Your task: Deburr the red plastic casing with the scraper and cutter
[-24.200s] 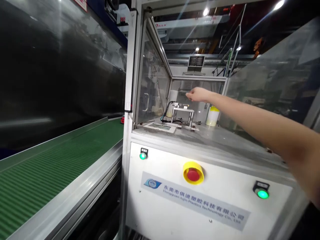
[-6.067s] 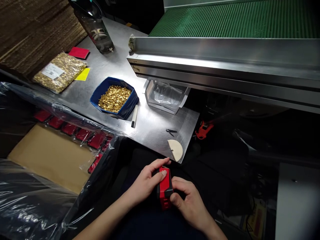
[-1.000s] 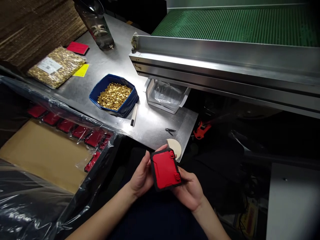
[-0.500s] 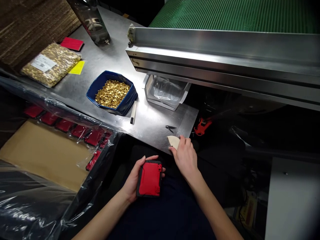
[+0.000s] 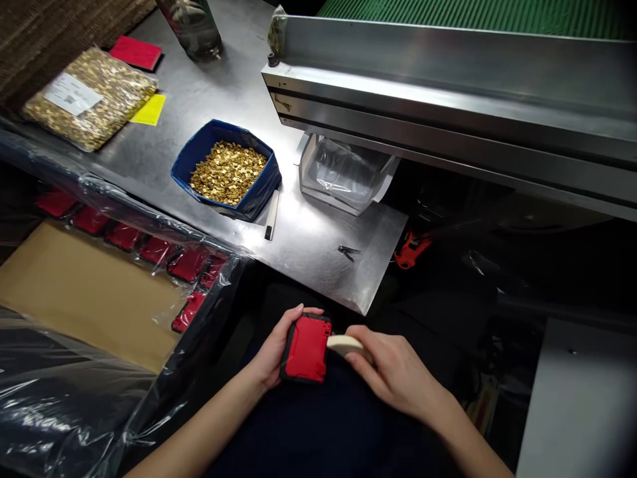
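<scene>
My left hand (image 5: 279,348) is closed around the left side of a red and black rectangular case (image 5: 307,348), its red face turned up. My right hand (image 5: 393,362) pinches a cream-coloured flat piece with a curved edge (image 5: 343,343); its exact kind does not show. The tip of that piece is beside the right edge of the case, near the upper corner; whether they touch I cannot tell. On the metal table (image 5: 318,265) above my hands lie small black nippers (image 5: 348,252) and a white-handled cutter (image 5: 271,216).
A blue bin (image 5: 179,169) holds many small gold parts. Behind it are a bag of gold parts (image 5: 109,86) and a bottle (image 5: 196,30). A plastic-lined box (image 5: 219,305) with red cases stands left. A grey bin (image 5: 328,199) sits under the conveyor's metal rail (image 5: 423,113).
My right hand has lifted the cream-coloured piece off the table corner and brought it down beside the case. My left hand still holds the case, and the view has shifted slightly.
</scene>
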Demonstrator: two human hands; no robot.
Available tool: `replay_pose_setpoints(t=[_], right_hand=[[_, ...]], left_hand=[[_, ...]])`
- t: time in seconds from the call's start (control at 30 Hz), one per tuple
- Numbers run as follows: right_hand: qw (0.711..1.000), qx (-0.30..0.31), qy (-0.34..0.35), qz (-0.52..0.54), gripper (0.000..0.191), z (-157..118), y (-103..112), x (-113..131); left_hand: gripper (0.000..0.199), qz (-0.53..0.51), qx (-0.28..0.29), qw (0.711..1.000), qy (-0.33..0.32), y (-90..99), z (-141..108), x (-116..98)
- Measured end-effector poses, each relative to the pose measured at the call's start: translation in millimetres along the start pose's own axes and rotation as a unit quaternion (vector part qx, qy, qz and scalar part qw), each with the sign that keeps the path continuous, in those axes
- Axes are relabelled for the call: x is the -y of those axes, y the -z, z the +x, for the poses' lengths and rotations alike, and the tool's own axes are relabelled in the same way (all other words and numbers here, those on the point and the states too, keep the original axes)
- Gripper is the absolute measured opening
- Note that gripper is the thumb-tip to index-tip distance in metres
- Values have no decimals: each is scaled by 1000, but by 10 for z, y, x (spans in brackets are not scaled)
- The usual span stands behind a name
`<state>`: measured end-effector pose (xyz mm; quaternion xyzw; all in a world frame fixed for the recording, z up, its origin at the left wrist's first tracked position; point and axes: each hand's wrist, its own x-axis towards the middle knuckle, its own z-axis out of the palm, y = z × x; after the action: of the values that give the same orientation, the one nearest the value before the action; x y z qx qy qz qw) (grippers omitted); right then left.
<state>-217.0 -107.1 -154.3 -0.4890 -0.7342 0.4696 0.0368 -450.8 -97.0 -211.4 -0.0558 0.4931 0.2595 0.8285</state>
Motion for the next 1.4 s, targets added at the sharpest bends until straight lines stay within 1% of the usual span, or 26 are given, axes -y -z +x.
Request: replay_pose_setpoints(t=[0.07, 0.13, 0.2, 0.27, 0.37, 0.53, 0.73, 0.9, 1.03, 1.2, 1.3, 1.4], right_hand=[[996, 41, 46, -65, 20, 26, -42, 59], [987, 62, 85, -125, 21, 91, -111, 94], [978, 67, 113, -164, 23, 170, -178, 114], [973, 56, 121, -187, 27, 237, -217, 122], [972, 52, 100, -205, 28, 279, -205, 122], [971, 98, 97, -194, 25, 273, -148, 172], [975, 98, 51, -192, 20, 300, -188, 265], [976, 75, 33, -202, 22, 282, -256, 312], [973, 79, 14, -218, 20, 277, -269, 330], [974, 76, 19, -213, 21, 288, -285, 355], [968, 71, 3, -243, 18, 294, -340, 374], [958, 51, -17, -280, 18, 305, -378, 392]], left_hand=[[42, 3, -3, 1000, 12, 1, 23, -1], [44, 8, -7, 1000, 22, 11, 46, 5], [44, 24, -22, 999, 26, 24, 67, 16], [44, 44, -42, 998, 26, 33, 80, 24], [43, 54, -56, 997, 27, 35, 85, 27], [47, 60, -54, 996, 21, 39, 87, 19], [47, 62, -44, 997, 24, 60, 98, 17], [46, 66, -45, 997, 20, 59, 107, 7], [47, 65, -45, 997, 23, 54, 110, 8], [45, 62, -45, 997, 25, 55, 112, 3], [46, 58, -40, 997, 23, 51, 116, -5], [45, 55, -42, 997, 20, 42, 123, -11]])
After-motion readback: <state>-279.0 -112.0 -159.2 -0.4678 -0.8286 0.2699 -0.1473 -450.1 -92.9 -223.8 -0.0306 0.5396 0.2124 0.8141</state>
